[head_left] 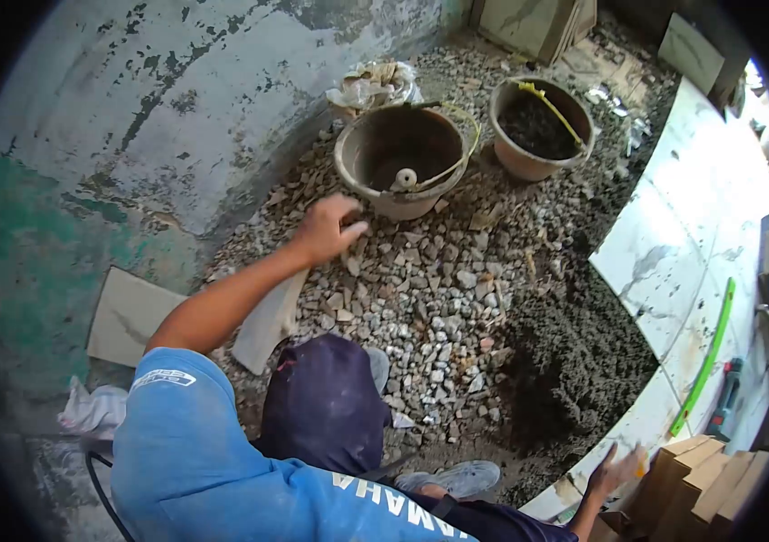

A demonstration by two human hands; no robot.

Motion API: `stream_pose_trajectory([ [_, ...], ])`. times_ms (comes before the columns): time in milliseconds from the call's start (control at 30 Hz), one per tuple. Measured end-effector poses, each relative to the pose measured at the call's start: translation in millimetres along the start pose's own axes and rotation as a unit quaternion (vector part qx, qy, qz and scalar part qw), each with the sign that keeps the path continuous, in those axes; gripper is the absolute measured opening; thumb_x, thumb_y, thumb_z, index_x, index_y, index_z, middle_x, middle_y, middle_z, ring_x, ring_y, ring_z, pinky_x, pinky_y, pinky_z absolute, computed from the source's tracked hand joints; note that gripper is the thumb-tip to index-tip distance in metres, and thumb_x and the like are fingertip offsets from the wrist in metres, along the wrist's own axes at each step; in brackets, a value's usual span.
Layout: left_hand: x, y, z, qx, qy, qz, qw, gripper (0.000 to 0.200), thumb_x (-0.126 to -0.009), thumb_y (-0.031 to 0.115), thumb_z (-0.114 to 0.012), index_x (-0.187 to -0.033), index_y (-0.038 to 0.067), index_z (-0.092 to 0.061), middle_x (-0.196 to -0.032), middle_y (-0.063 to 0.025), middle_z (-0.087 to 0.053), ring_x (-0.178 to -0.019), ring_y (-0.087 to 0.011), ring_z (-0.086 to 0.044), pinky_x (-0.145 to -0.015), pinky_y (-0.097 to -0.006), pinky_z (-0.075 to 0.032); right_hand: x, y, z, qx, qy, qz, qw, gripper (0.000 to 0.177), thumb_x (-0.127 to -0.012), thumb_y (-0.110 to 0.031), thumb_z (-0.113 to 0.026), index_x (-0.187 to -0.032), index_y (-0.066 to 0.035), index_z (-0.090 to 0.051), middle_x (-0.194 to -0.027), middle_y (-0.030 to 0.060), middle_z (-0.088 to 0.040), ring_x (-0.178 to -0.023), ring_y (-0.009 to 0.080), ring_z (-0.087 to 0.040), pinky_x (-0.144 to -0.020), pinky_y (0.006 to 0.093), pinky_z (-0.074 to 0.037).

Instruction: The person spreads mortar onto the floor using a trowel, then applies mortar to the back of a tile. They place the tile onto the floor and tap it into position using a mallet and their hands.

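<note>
Near bucket: a round, pale-walled, grey-rimmed plastic bucket [403,210] with a yellow handle stands on the bed of loose grey gravel [430,316], near that bed's wall-side edge; a small white ring-shaped piece [405,178] shows inside it.
Left hand: the bare left hand [323,231] is just beside the bucket's lower left side, above the gravel; its fingers are curled, with a gap between them and the thumb, and nothing is seen in its hold.
Under the left forearm: a pale flat tile [269,327] lies aslant on the gravel.
Far bucket: a smaller, pinkish round bucket [536,165] with a yellow handle and dark grey contents, towards the gravel's far edge.
Crumpled bag: a whitish plastic bag [375,86], behind the near bucket.
Sand: a dark grey, damp-looking heap [574,361] along the gravel's right edge, meeting the white, grey-veined tiled floor [665,248].
Right hand: the bare right hand [615,471] is at the tiled floor's near end, beside brown cardboard boxes [687,479]; its thumb and fingers are apart, though whether the fingertips touch the small orange piece [641,462] cannot be told.
Tiled floor's right side: a bright green curved strip [706,361] and a dark teal tool [725,397].
</note>
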State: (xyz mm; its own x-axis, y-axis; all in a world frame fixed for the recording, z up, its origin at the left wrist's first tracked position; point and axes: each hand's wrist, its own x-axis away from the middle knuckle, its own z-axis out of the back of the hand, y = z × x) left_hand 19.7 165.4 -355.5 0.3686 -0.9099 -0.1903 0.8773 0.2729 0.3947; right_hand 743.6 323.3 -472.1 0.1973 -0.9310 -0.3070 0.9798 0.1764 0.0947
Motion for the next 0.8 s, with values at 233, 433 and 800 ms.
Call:
stream_pose_trajectory([
  [233,-121,-3,-14,0.020,-0.193,-0.088,0.977,0.036,-0.078,0.017,-0.064,-0.114,0.010,-0.062,-0.103,-0.0146,-0.060,-0.096,-0.0298,-0.060,-0.085,-0.0387,-0.049,-131,-176,112,-0.277,-0.119,0.142,0.943,0.053,-0.083,-0.014,-0.068,-0.131,-0.006,-0.047,-0.122,0.0181,-0.048,-0.115,0.0352,-0.048,-0.099,0.0409,-0.040],
  [433,-162,-49,0,0.106,-0.112,-0.128,0.980,0.035,-0.078,0.009,-0.057,-0.111,0.000,-0.061,-0.106,-0.0157,-0.060,-0.097,-0.0289,-0.061,-0.085,-0.0385,-0.049,-140,-223,147,-0.286,-0.138,0.158,0.935,0.042,-0.085,-0.016,-0.067,-0.123,-0.005,-0.052,-0.113,0.0148,-0.051,-0.096,0.0279,-0.055,-0.084,0.0373,-0.048],
  [800,-128,-52,33,0.082,0.119,-0.103,0.984,0.025,-0.085,0.010,-0.065,-0.108,0.004,-0.059,-0.099,-0.0142,-0.054,-0.087,-0.0325,-0.061,-0.078,-0.0402,-0.049,-158,-402,179,-0.418,-0.247,0.220,0.846,0.039,-0.091,-0.028,-0.061,-0.119,-0.001,-0.056,-0.105,0.0147,-0.059,-0.089,0.0238,-0.063,-0.079,0.0346,-0.051],
])
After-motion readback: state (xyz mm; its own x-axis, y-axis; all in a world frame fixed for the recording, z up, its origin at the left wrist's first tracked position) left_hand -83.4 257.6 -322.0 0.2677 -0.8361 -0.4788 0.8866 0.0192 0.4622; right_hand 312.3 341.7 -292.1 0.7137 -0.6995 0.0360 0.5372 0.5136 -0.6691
